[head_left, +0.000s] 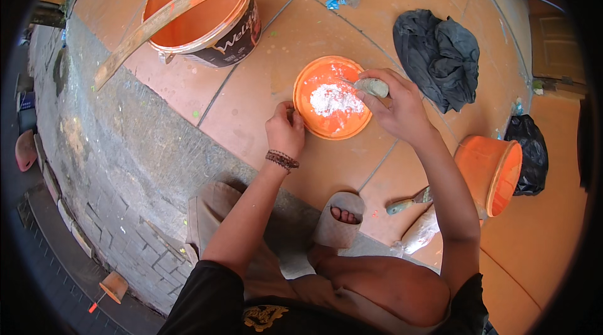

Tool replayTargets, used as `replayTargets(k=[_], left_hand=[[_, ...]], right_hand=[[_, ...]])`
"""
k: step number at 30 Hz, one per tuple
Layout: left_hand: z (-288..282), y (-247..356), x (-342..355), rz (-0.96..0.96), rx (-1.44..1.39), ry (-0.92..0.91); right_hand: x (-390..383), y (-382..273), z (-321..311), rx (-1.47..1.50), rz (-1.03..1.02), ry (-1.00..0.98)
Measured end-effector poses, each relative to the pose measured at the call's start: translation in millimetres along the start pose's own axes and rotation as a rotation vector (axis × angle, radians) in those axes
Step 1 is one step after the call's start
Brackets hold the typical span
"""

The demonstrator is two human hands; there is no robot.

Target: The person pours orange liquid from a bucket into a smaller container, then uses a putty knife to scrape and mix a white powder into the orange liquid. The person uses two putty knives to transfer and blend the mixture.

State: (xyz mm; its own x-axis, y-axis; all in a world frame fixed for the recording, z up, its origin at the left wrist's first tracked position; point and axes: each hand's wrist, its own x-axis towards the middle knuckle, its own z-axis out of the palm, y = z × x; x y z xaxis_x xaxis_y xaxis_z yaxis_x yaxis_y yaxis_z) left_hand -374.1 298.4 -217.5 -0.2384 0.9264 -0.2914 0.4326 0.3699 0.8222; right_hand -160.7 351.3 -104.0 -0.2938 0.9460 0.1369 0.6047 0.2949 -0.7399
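A round, shallow orange lid (306, 115) lies on the tiles in front of me, with a heap of white powder (336, 100) in its middle. At its left rim my left hand (286, 129) has its fingers curled, gripping the edge. My right hand (402, 108) is closed around the greenish handle of a putty knife (373, 88) over the lid's right side. Its thin blade points left, toward the powder; whether the tip touches it I cannot tell.
An orange-smeared paint bucket (226, 43) stands at the upper left, a wooden stick (182, 5) across its mouth. Dark crumpled cloth (436, 59) lies right. Near my right arm are another putty knife (402, 204), a white bag (422, 231), an orange tub (480, 168) and a black plastic bag (529, 153).
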Motion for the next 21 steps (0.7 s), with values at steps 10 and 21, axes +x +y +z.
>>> replayTargets(k=[10, 21], left_hand=[[0.1, -2.4, -2.2, 0.112, 0.011, 0.048], [-0.8, -1.3, -2.1, 0.075, -0.016, 0.019]], right_hand=[[0.4, 0.0, 10.4, 0.127, 0.09, 0.067], [12.6, -2.6, 11.3, 0.147, 0.084, 0.047]])
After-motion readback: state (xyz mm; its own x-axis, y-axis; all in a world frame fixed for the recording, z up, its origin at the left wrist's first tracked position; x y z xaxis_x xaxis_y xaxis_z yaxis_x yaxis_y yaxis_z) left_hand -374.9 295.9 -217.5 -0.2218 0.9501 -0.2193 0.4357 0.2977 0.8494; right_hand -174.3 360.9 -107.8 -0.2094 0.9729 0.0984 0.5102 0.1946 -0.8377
